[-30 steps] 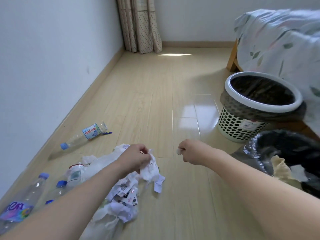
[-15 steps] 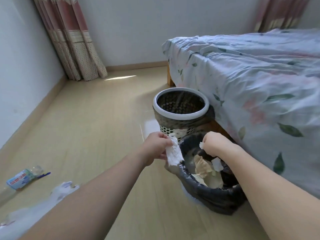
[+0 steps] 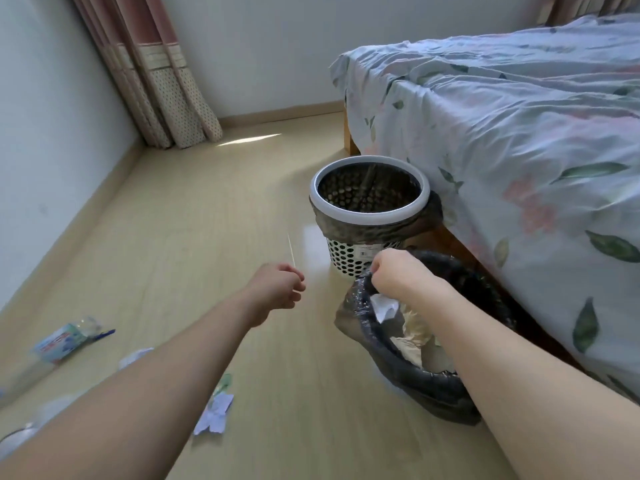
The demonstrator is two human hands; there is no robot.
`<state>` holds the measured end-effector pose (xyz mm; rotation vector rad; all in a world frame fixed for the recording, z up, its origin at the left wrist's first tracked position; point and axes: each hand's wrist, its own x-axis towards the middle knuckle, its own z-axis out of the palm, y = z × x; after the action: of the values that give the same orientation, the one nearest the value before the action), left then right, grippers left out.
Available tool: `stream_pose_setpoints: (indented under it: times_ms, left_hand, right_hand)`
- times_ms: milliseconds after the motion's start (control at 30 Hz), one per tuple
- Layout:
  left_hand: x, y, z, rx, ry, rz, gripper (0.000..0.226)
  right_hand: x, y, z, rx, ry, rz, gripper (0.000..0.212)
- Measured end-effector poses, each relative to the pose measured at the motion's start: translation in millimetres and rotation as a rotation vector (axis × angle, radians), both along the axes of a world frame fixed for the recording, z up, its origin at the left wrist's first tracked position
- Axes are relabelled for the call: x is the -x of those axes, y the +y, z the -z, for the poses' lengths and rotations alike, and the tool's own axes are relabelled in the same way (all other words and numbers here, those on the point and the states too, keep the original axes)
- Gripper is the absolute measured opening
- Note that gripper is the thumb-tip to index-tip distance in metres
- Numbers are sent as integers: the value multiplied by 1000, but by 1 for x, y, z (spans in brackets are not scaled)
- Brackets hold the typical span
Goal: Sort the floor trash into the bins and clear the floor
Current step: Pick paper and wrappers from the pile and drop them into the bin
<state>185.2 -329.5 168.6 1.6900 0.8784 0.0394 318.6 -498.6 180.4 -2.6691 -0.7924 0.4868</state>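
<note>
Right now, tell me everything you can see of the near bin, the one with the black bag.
The near bin is lined with a glossy, crinkled black bag that hides its walls. It stands on the floor beside the bed, in front of the white basket, and looks tilted. Inside lie white paper and tan crumpled paper. The right hand is over its far rim, fingers curled; whether it touches the bag is unclear.

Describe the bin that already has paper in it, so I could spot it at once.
Start at the bed on the right. Two bins stand on the floor beside it. The nearer, lower one, the black-bagged bin, lies under the right hand and holds crumpled paper; the white perforated bin behind stands taller and looks empty.
</note>
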Motion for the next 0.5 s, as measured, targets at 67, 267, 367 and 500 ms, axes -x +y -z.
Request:
stream_pose_setpoints:
  times_ms: [67, 267, 367, 500]
  left_hand:
    - [31, 35, 9, -64, 49, -51, 14]
    - [130, 102, 63, -307, 367, 19, 22]
    - [166, 121, 96, -448, 529, 142, 26]
    - [186, 136, 142, -528, 605, 275, 32]
  right_hand:
    - [29, 36, 2, -16, -47, -128, 32]
    - [130, 131, 52, 97, 104, -496, 36]
    - [170, 161, 89, 192, 208, -531, 32]
    - [201, 176, 150, 280, 386, -389, 7]
